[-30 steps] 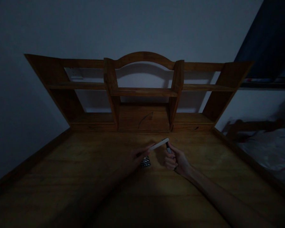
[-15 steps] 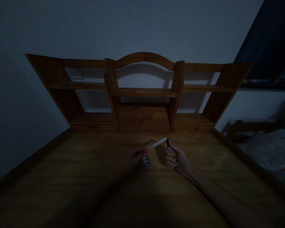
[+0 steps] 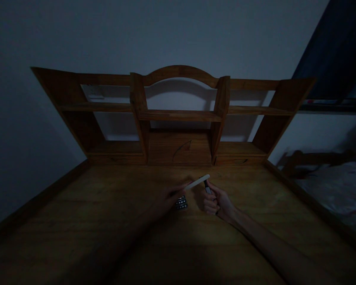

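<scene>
Nail file point(image 3: 198, 181): pale, flat, slender strip, centre of the frame, held off the bench point(image 3: 77, 221) and slanting up to the right. Its lower left end sits in my left hand point(image 3: 169, 196); the upper right end hangs just above the right hand point(image 3: 218, 202).

Left hand fingers: pinched together on the file's lower end, as far as the dim light lets me read it.

Right hand fingers: curled shut around a small dark tool with a pale band point(image 3: 207, 188), its tip pointing up at the file's underside; whether tip and file touch I cannot tell.

Small studded block point(image 3: 181, 203): dark, with rows of bright dots, lying on the bench just right of the left hand, below the file.

Shelf unit point(image 3: 178, 114): wooden, arched top, upper centre of the frame, against the wall; a small pale item point(image 3: 95, 96) on its upper left shelf.

Bed point(image 3: 335, 190): right edge, pale cover.

Handling note, my judgement: to work the two pieces together well, I would brace both wrists on the bench, keep the file's slant constant, use short light strokes and keep the pinch near the end so the strip does not flex. Light is poor; go slowly.
</scene>
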Available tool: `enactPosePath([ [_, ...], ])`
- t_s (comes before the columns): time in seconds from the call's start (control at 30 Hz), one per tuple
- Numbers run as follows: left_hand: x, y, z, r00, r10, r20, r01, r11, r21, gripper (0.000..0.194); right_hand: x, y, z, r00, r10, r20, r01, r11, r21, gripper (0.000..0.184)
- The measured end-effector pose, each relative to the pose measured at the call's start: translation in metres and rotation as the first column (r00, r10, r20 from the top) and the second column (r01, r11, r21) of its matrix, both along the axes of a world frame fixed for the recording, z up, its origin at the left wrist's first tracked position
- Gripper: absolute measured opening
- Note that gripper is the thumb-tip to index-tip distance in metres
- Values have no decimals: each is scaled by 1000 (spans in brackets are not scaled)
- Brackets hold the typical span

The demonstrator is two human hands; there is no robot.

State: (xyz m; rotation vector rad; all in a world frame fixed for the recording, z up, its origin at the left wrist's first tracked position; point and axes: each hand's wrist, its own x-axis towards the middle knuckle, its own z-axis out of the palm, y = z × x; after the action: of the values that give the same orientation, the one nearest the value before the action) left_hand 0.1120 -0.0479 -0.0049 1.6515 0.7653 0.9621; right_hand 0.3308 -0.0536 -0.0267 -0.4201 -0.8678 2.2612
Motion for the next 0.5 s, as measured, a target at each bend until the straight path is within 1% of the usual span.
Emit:
enactPosePath([
  [0.13,0,0,3,1000,-6,0,6,1000,7,44,3,1,3,998,2,-55,-3,1000,-15,54],
  [0.3,1,0,3,999,40,13,-40,999,-3,43,5,0,8,993,9,-117,-10,1000,-11,53],
  [0.5,1,-1,0,999,38,28,-37,999,-37,45,4,1,5,1000,-13,-21,13,1000,-1,55],
])
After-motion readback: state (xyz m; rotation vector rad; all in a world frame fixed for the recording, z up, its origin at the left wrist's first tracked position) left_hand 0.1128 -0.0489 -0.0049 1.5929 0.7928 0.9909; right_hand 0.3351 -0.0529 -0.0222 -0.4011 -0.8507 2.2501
